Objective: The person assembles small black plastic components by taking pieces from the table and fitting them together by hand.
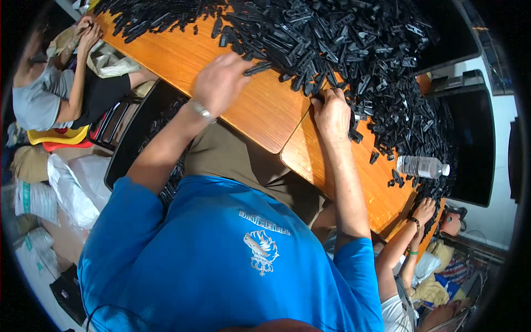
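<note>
A big heap of small black plastic pieces (pixel 332 41) covers the far part of the wooden table (pixel 265 119). My left hand (pixel 218 86), slightly blurred and with a metal band at the wrist, is over the table in front of the heap. A long black plastic piece (pixel 258 68) sticks out from its fingertips toward the heap. At the heap's near edge, my right hand (pixel 333 116) has its fingers curled down and its thumb drawn in. Something dark shows between that thumb and the fingers, mostly hidden.
A clear plastic bottle (pixel 420 166) lies on its side among the pieces at the right. Black trays (pixel 467 144) stand behind the heap. One person (pixel 47 91) sits at the far left; another person's hands (pixel 423 213) work at the lower right. A black bin (pixel 130 138) with pieces is left of my lap.
</note>
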`<control>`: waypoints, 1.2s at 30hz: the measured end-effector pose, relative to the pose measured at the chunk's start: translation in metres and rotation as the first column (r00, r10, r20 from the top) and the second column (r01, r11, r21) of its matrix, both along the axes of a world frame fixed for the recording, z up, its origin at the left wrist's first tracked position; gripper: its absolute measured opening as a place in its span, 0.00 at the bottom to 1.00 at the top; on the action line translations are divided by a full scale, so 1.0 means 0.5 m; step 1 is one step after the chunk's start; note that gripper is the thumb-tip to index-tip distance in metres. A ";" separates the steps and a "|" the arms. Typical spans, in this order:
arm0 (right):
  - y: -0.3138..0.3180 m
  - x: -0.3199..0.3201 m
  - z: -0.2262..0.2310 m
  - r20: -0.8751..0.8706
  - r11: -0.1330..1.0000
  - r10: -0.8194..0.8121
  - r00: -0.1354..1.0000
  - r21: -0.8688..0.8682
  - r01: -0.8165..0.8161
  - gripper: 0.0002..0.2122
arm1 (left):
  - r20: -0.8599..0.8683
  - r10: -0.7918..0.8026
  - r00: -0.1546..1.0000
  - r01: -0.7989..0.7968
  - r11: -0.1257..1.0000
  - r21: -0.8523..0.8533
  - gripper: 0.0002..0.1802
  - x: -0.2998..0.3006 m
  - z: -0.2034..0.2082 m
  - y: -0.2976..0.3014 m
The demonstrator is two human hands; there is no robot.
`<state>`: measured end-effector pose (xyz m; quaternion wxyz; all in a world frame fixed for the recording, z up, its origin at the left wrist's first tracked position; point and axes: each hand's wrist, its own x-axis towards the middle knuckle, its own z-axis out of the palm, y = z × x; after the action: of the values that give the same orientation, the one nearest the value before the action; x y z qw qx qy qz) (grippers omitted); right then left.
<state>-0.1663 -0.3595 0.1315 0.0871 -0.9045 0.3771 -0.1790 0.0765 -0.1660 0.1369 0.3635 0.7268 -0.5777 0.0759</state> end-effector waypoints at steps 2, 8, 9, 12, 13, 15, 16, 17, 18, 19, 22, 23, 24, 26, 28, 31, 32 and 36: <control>-0.009 -0.003 -0.015 -0.013 0.999 0.036 0.999 -0.040 -0.036 0.11 | 0.038 0.034 0.999 -0.036 0.998 0.055 0.14 -0.005 -0.018 -0.053; 0.010 0.000 0.007 -0.040 1.000 0.005 0.999 0.000 -0.005 0.10 | 0.135 0.078 0.988 -0.091 0.991 0.094 0.09 -0.002 -0.050 -0.095; 0.017 -0.003 0.009 0.004 0.999 -0.022 1.000 0.038 0.021 0.10 | 0.172 0.072 0.982 -0.085 0.994 0.072 0.09 -0.005 -0.051 -0.089; 0.025 -0.018 0.008 0.209 0.997 0.079 0.975 -0.006 -0.079 0.12 | 0.215 0.046 0.976 -0.056 0.998 0.038 0.12 -0.023 -0.049 -0.069; 0.035 -0.019 0.010 0.210 0.997 0.076 0.975 -0.001 -0.078 0.12 | 0.221 0.031 0.975 -0.036 0.999 0.021 0.13 -0.030 -0.048 -0.061; 0.070 -0.016 0.014 0.385 0.968 0.088 0.919 0.184 -0.170 0.13 | 0.193 0.006 0.981 -0.017 0.998 0.057 0.14 -0.048 -0.063 -0.049; 0.085 -0.014 0.007 0.411 0.965 0.110 0.905 0.174 -0.196 0.12 | 0.164 -0.015 0.986 0.000 0.996 0.089 0.15 -0.055 -0.068 -0.045; 0.098 -0.013 -0.002 0.458 0.955 0.125 0.880 0.186 -0.232 0.11 | 0.164 -0.017 0.986 0.002 0.996 0.092 0.15 -0.059 -0.070 -0.041; 0.116 -0.013 -0.006 0.481 0.944 0.102 0.871 0.228 -0.237 0.11 | 0.139 -0.040 0.989 0.029 0.996 0.079 0.15 -0.063 -0.071 -0.039; 0.130 -0.013 -0.009 0.502 0.932 0.080 0.861 0.270 -0.243 0.10 | 0.115 -0.062 0.991 0.055 0.996 0.064 0.15 -0.068 -0.071 -0.036; 0.149 -0.018 -0.023 0.466 0.934 0.097 0.880 0.263 -0.242 0.09 | -0.044 -0.085 0.995 0.089 0.991 0.099 0.14 -0.083 -0.059 -0.025; 0.155 -0.021 -0.023 0.422 0.940 0.119 0.899 0.242 -0.239 0.08 | -0.045 -0.085 0.995 0.090 0.991 0.102 0.14 -0.090 -0.060 -0.020; 0.161 -0.022 -0.022 0.432 0.938 0.140 0.891 0.230 -0.259 0.09 | -0.079 -0.090 0.993 0.098 0.990 0.102 0.12 -0.097 -0.062 -0.013; 0.167 -0.023 -0.006 0.374 0.948 0.168 0.912 0.194 -0.254 0.09 | -0.115 -0.094 0.989 0.106 0.989 0.104 0.12 -0.100 -0.062 -0.007; 0.169 -0.028 -0.007 0.310 0.955 0.193 0.931 0.158 -0.251 0.09 | -0.222 -0.120 0.968 0.156 0.976 0.152 0.16 -0.097 -0.058 0.000; 0.165 -0.025 -0.021 0.194 0.970 0.170 0.966 0.137 -0.199 0.13 | 0.057 -0.134 0.989 0.123 0.978 0.171 0.16 -0.068 -0.059 -0.006; 0.164 -0.022 -0.019 0.165 0.969 0.158 0.973 0.165 -0.185 0.13 | 0.057 -0.127 0.990 0.116 0.978 0.172 0.16 -0.061 -0.055 -0.006; 0.153 -0.015 -0.008 0.089 0.955 0.166 0.982 0.232 -0.182 0.14 | 0.142 -0.190 0.971 0.153 0.960 0.233 0.12 -0.054 -0.020 0.003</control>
<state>-0.1738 -0.2832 0.1274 0.2238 -0.9105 0.3116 -0.1545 0.0494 -0.1646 0.1271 0.2373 0.7010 -0.6714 0.0387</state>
